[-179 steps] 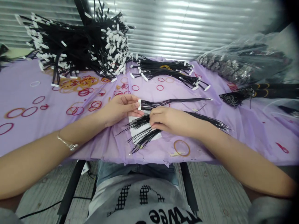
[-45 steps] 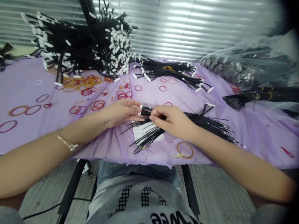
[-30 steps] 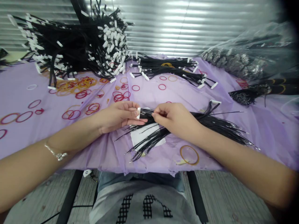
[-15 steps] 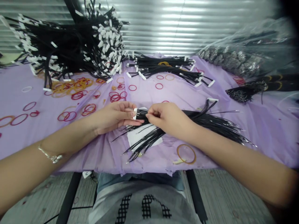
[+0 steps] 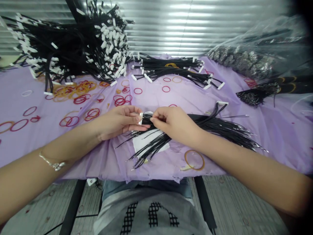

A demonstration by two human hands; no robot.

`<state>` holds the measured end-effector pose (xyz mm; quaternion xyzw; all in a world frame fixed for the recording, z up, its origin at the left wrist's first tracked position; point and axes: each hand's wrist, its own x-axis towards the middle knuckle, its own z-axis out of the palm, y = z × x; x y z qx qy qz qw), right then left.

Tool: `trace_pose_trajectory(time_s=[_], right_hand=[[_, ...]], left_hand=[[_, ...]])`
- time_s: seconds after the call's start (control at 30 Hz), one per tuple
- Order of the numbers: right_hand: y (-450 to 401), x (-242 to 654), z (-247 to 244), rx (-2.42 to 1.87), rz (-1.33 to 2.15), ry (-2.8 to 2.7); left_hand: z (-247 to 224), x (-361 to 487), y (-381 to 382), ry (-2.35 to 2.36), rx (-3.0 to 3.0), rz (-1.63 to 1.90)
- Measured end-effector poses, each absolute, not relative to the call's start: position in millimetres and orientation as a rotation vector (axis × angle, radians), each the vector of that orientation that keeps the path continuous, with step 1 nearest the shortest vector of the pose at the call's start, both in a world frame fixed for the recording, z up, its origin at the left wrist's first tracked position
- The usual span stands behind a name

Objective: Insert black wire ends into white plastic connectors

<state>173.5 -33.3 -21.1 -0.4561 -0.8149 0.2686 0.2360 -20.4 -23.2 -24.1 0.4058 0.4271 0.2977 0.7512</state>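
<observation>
Near the middle of the purple-covered table, my left hand (image 5: 122, 121) pinches a white connector (image 5: 141, 118) between thumb and fingers. Black wires run from the connector toward my right hand (image 5: 162, 120), whose thumb and index finger are closed on a thin black wire close to it. The wire's tip is too small to make out. Loose black wires (image 5: 222, 128) with bare metal ends lie under and to the right of my right hand, and more fan out below over a white sheet (image 5: 141, 142). Another white connector (image 5: 222, 103) rests at their upper side.
A big heap of black cables with white connectors (image 5: 70, 45) stands at the back left. Banded cables (image 5: 171, 67) lie at the back middle. Red and yellow rubber bands (image 5: 83, 88) are scattered about. Clear plastic bags (image 5: 244, 58) and a wire bundle (image 5: 256, 93) are at the right.
My right hand has shifted slightly left, closer to the connector. My left hand keeps its hold on the connector. The whole view has moved very slightly.
</observation>
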Motion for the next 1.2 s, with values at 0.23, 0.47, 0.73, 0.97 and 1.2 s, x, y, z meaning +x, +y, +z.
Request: trace_pose_trajectory(time_s=[0.23,0.47,0.73,0.97,1.2], right_hand=[[-33.4,172.2,-23.8,-1.224,0.724,-2.242],[-32.9,169.5,-24.9,-1.220,0.712,-2.261],[-32.7,167.2,-23.5,-1.244,0.663,-2.297],[-33.9,169.6,-23.4,-1.206,0.563,-2.349],[-32.9,174.3,-23.6,-1.063,0.359,-2.419]], left_hand=[[-24.3,-20.3,-23.0,0.940,0.889,0.666],[-24.2,-18.9,-24.7,0.972,0.891,0.676],[-23.0,-16.8,-26.3,1.047,0.910,0.677],[-20.9,-15.0,-26.6,1.037,0.927,0.660],[-25.2,-20.6,-21.8,0.924,0.907,0.622]])
